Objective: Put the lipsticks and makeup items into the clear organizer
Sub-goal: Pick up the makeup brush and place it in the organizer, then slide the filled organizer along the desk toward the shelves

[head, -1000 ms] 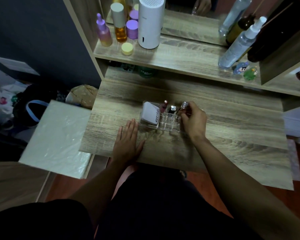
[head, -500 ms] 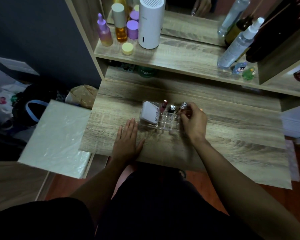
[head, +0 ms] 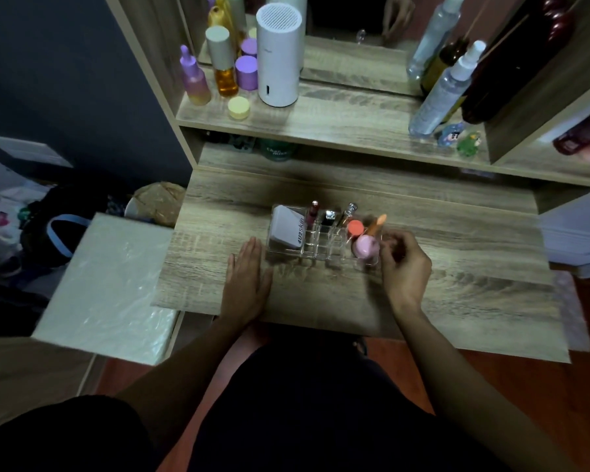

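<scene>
R hand (head: pixel 404 264) sits at the right end of the clear organizer (head: pixel 321 238), fingers curled loosely next to the pink-capped item (head: pixel 366 247) – motion blur there, so can't tell if the grip is pinching it or has let go. L hand (head: pixel 247 284) lies flat, fingers spread, palm down on the tabletop (head: pixel 474 267) just beside the organizer's front-left corner, holding nothing. In the organizer, L to R: white 4U2skin pack (head: pixel 286 229) leaning in the big compartment, dark red lipstick (head: pixel 313 212), black-and-silver lipstick (head: pixel 329 218), clear-topped tube (head: pixel 348 212), then coral-capped item (head: pixel 355 228), orange-tipped stick (head: pixel 377 224) and the pink one at the right end. Looks nearly all loaded; no loose makeup seen on the tabletop. Handling, my guess: small, light, hard plastic tubes w/ smooth glossy shells – slippery, tip easily in narrow slots, so pinch at the cap or upper body and lower straight down. Organizer itself prob. light and could slide, so steady it w/ the L hand. Tabletop is wood-grain laminate, flat. Shelf (head: pixel 338 120) above carries bottles, a white cylinder device (head: pixel 280 56), small figurines; mirror behind. Room is dim – clutter and a white box (head: pixel 106 287) to the left.
</scene>
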